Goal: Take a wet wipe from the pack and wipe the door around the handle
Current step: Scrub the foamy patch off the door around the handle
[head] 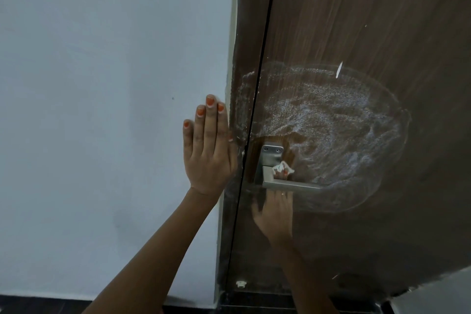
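Note:
A dark brown wooden door (356,20) fills the right half of the view, with a wide wet, streaky patch (331,120) above and to the right of its metal lever handle (288,183). My right hand (274,214) reaches up behind the lever from below. Its fingertips press a crumpled white wet wipe (281,168) against the door just right of the handle plate (271,158). My left hand (207,150) lies flat and open on the white wall, fingers up, at the edge of the door frame. The wipe pack is not in view.
The white wall (102,109) covers the left half. A brown door frame (239,58) and a thin dark gap separate wall and door. A small white stopper (240,284) sits low on the frame. Dark floor (254,303) runs along the bottom.

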The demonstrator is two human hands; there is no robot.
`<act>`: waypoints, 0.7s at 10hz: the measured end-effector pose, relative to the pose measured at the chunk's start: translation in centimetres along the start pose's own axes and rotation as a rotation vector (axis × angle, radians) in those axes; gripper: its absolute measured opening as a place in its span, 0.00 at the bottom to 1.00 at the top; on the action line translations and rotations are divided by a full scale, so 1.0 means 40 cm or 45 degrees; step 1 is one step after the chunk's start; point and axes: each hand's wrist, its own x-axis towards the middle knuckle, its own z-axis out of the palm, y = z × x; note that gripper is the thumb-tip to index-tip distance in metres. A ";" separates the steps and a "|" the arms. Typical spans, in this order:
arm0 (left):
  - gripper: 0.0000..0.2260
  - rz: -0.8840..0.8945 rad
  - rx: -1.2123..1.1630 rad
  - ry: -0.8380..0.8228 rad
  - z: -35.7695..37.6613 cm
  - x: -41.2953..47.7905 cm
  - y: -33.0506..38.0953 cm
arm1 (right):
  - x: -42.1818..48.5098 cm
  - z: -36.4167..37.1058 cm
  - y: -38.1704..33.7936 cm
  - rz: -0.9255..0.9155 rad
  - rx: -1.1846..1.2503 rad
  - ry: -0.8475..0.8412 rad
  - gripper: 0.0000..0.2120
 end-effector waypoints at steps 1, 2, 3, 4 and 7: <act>0.23 0.002 -0.012 -0.002 0.000 0.001 -0.001 | -0.043 0.034 -0.034 0.073 -0.042 -0.029 0.27; 0.22 0.000 -0.014 0.001 0.001 0.002 -0.002 | -0.057 0.052 -0.064 0.164 0.097 0.078 0.17; 0.22 0.005 -0.010 0.003 0.000 0.001 -0.001 | -0.055 0.038 -0.081 0.282 0.328 0.293 0.11; 0.23 0.001 -0.007 -0.003 -0.001 0.001 -0.002 | -0.029 0.022 -0.090 0.376 0.547 0.473 0.06; 0.23 0.010 -0.002 -0.017 -0.001 0.001 -0.003 | 0.026 0.006 -0.143 0.752 1.020 0.579 0.06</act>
